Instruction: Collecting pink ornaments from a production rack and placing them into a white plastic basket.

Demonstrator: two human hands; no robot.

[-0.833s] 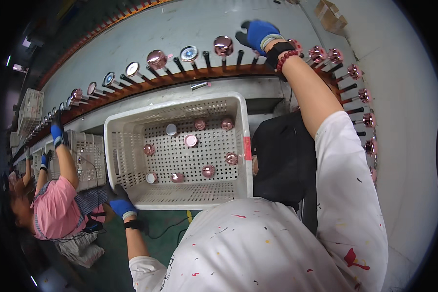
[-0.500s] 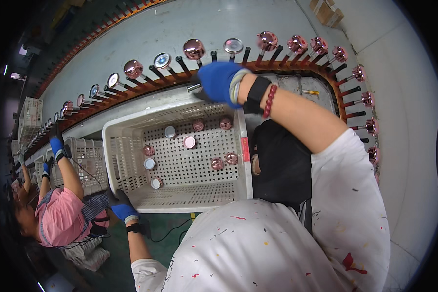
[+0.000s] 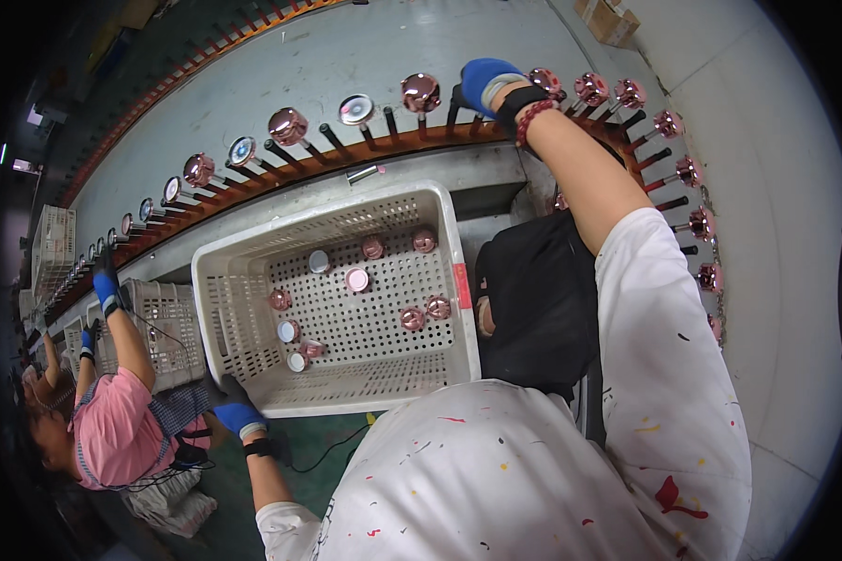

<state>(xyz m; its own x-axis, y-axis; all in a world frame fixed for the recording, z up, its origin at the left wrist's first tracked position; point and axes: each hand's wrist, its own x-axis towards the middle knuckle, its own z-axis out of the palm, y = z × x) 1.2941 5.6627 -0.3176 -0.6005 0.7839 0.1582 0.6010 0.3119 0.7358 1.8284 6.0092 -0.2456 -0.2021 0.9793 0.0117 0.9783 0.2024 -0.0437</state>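
My right hand, in a blue glove, is stretched up to the curved orange rack of black pegs. Its fingers curl over a peg between two shiny pink caps; what lies inside the fingers is hidden. Most pegs on the rack carry pink or silver caps. My left hand, also blue-gloved, grips the near left corner of a white perforated basket. Several loose pink caps lie on the basket's floor.
A black bag or seat sits right of the basket. At the left a co-worker in a pink shirt reaches both gloved hands to the same rack beside a second white basket. A cardboard box lies on the grey floor beyond.
My right hand came down from the rack to the basket's far rim, then went back up to a peg. The caps on the rack have shifted leftward. My left hand stays on the basket corner.
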